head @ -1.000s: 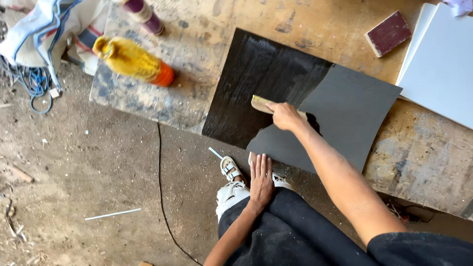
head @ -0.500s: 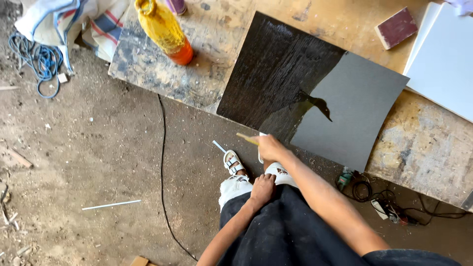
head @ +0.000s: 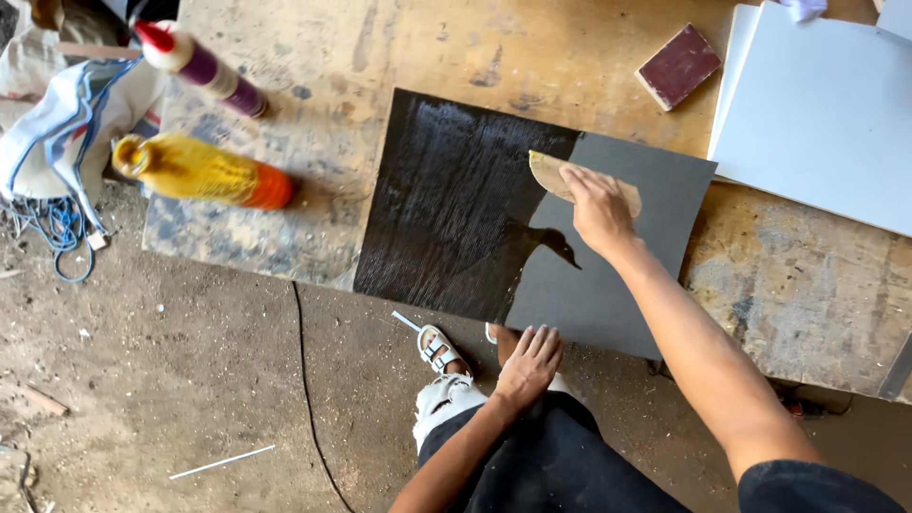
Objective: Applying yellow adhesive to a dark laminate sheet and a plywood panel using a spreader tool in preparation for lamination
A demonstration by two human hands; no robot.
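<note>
My right hand (head: 597,201) presses a flat tan spreader (head: 556,174) onto a dark grey panel (head: 608,275) lying on the wooden workbench (head: 456,47). The panel's left part (head: 446,209) is coated in glossy black, streaked liquid; its right part is bare matt grey. A tongue of the black coating (head: 546,242) reaches into the grey just below my hand. My left hand (head: 528,366) rests open on my knee, over dark trousers, below the bench edge. A sandalled foot (head: 439,350) shows beside it.
A yellow bottle with an orange base (head: 199,171) and a purple tube with a red tip (head: 204,71) lie on the bench at left. A dark red sanding block (head: 676,65) and pale sheets (head: 817,114) sit at right. Cloth and blue cord (head: 57,152) lie left; a black cable (head: 304,380) crosses the dirt floor.
My right hand with the spreader has gone from the panel's near edge back up to its upper middle. The camera has shifted closer to the bench. My left hand stays on my knee.
</note>
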